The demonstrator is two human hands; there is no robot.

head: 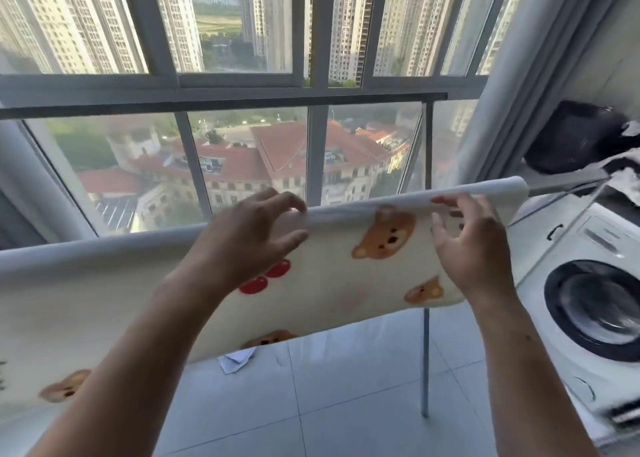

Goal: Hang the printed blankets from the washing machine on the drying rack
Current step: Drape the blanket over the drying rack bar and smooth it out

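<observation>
A cream printed blanket (pixel 346 283) with brown bears and red cherries hangs folded over a bar of the drying rack (pixel 568 183), which runs across the view from lower left to upper right. My left hand (pixel 256 235) hovers at the blanket's top fold near the middle, fingers spread and curled. My right hand (pixel 474 245) is over the blanket near its right end, fingers apart, fingertips at the fold. Neither hand clearly grips the cloth. The white washing machine (pixel 588 301) stands at the right, its round door facing me.
A rack leg (pixel 425 363) stands on the pale tiled floor (pixel 346 404). A crumpled white paper (pixel 237 359) lies on the floor under the blanket. Large windows (pixel 242 145) are straight ahead. A dark pan (pixel 575 138) and clutter sit above the machine.
</observation>
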